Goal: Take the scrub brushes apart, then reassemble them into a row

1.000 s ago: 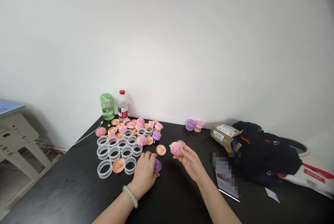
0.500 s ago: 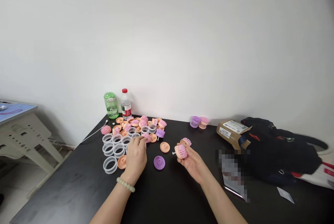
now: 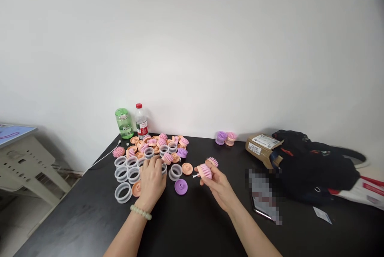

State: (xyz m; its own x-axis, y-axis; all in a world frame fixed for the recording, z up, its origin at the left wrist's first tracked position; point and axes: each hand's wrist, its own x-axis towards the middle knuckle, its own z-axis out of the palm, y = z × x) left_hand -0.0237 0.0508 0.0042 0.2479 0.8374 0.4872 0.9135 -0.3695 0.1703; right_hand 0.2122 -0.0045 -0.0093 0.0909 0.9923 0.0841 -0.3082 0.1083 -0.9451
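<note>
My right hand [image 3: 220, 187] is closed on two peach pieces with pink soft bristles, like scrubber brush heads [image 3: 205, 171]; a white pin sticks out of the nearer one. My left hand [image 3: 152, 179] reaches down among several clear plastic rings [image 3: 123, 192], its fingers bent and their tips hidden, so its grip cannot be made out. One clear ring [image 3: 175, 172] stands tilted just right of it. A pink-bristled brush head [image 3: 167, 158] lies just beyond its fingers. Between the hands lie a purple round cap [image 3: 181, 187] and a peach round cap [image 3: 187, 168].
Behind the rings is a pile of peach caps and pink brush heads [image 3: 152, 142]. A green bottle [image 3: 124, 124] and a red-capped bottle [image 3: 141, 122] stand by the wall. Two assembled brushes [image 3: 225, 138], a cardboard box [image 3: 262, 148] and a black bag [image 3: 318, 169] are to the right.
A clear ring now stands right of my left hand, where the table was bare. My right hand still holds the brush heads, turned slightly. The whole view has shifted a little.
</note>
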